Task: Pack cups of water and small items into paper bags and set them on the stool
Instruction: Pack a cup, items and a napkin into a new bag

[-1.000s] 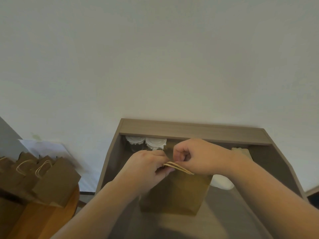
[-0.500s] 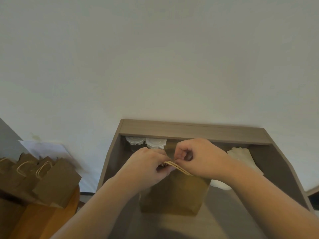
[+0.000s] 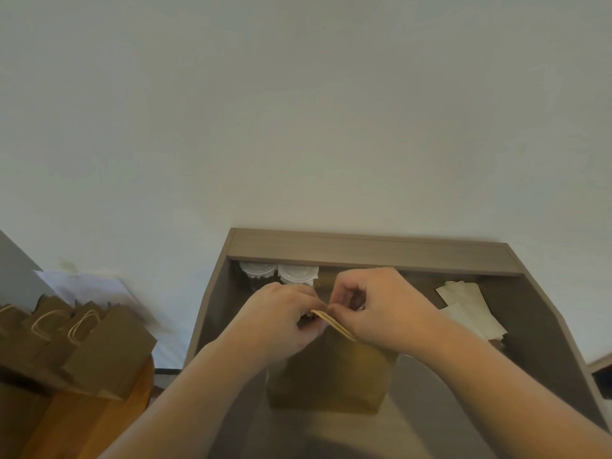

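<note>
**A:** Where is the bag right now?

**B:** The paper bag (image 3: 331,376) stands upright on the surface (image 3: 546,342). It is directly under both hands, its body a little nearer the person than they are.

**A:** And the hands?

**B:** The left hand (image 3: 281,321) and the right hand (image 3: 381,306) meet over its mouth, almost knuckle to knuckle. Each has its fingers curled and pinches the handles (image 3: 334,324) between thumb and fingertips, so the two thin loops lie flat together.

**A:** Is anything inside?

**B:** I cannot tell, because the hands cover the opening. Two lidded cups (image 3: 298,274) stand just beyond the left hand. Some pale folded papers (image 3: 463,299) lie to the right of the right hand.

**A:** How will it handle?

**B:** I'd judge the paper stiff enough to stand by itself, but it will crease easily. If a cup of water is in there, the weight sits low and could spill. The bag should travel upright, without swinging. The handles are thin cord. Holding both loops in one hand shares the pull, and a palm under the base would spare the glued ends.

**A:** Where does it go?

**B:** To the stool (image 3: 109,422), well off to the left of the left hand, where other bags (image 3: 109,349) stand packed close. It should go down gently beside them.
</note>
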`<state>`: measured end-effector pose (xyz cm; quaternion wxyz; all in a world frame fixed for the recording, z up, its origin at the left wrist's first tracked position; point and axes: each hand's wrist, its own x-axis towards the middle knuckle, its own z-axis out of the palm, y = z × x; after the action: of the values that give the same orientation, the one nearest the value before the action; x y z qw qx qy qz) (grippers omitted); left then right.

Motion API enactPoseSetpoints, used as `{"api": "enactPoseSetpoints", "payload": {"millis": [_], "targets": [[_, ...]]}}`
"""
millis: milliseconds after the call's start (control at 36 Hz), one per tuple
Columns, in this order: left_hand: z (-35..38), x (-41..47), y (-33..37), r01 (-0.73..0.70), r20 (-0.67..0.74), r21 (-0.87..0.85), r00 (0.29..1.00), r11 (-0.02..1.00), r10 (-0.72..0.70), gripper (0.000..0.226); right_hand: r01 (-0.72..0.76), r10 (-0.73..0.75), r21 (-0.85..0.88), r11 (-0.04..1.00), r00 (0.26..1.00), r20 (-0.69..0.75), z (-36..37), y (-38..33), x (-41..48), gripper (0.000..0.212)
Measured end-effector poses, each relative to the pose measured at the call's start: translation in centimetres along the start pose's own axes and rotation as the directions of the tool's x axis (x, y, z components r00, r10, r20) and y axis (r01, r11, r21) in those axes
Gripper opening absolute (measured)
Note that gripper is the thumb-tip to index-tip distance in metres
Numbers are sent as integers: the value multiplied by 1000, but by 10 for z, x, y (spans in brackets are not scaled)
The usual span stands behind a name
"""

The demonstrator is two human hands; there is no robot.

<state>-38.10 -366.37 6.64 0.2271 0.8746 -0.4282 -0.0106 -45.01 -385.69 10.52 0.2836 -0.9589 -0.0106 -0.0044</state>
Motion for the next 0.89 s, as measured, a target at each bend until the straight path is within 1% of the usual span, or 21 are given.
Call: {"api": "enactPoseSetpoints", "payload": {"millis": [56,167,250,361,639,778,889], "targets": [[0,0,-1,5,-6,-7,1000,1000,-5,23,9,-10,-32,999,999,-32,2,0,-1,11],[2,0,-2,-8,-17,-24,1000,1000,7,19,-5,6,-56,998,1000,22,6,1,-3,12],[4,1,-3,-14,-10,-13,1000,1000,14,20,-15,16,-50,999,1000,23,6,3,-1,11],[5,3,-4,-14,-13,-13,1000,1000,14,21,3,-1,-112,994,1000,15,5,1,0,11],[5,3,-7,-40,-30,-21,999,999,40,20,-82,83,-33,996,996,39,6,3,0,12],[6,3,-7,-27,-44,-9,999,1000,27,21,-133,133,9,991,991,-1,4,1,2,13],[6,3,-5,-11,-24,-16,1000,1000,10,22,-135,135,-23,991,991,17,8,-1,2,15]]}}
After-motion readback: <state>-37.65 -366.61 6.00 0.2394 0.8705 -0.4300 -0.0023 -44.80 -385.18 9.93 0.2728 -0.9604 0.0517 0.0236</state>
